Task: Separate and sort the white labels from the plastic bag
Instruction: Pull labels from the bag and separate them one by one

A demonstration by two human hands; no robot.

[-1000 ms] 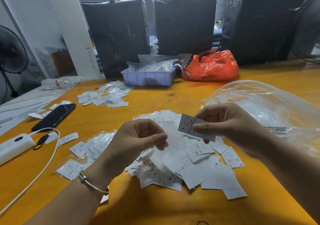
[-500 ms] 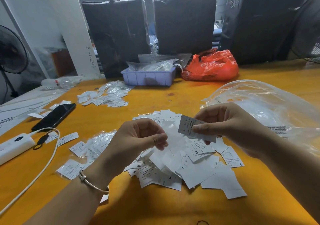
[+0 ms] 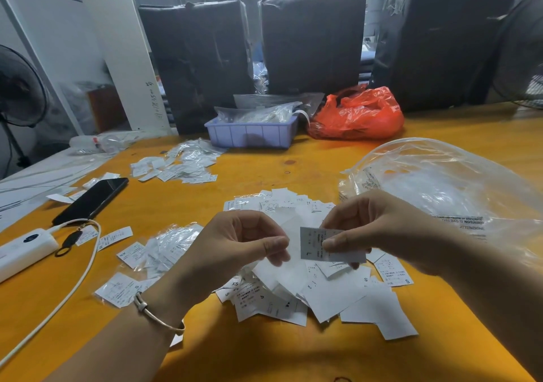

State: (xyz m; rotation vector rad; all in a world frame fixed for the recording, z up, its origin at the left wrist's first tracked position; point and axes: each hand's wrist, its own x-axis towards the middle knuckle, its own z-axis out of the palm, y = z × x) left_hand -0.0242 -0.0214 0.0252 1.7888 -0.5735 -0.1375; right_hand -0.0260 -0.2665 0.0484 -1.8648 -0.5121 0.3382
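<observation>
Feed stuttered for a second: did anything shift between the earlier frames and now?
The right hand still pinches the same label, now turned squarer and lowered slightly toward the left hand, whose fingers remain curled, seemingly empty. The label pile, plastic bag and phone stayed put.

Black phone [image 3: 91, 200], white power bank [image 3: 22, 249] (cable attached), lavender tray [image 3: 249, 134], orange bag [image 3: 357, 114]

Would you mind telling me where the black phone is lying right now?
In the head view, the black phone lies screen-up on the left of the orange table, just beyond the white power bank and its cable, left of the central label pile.
</observation>
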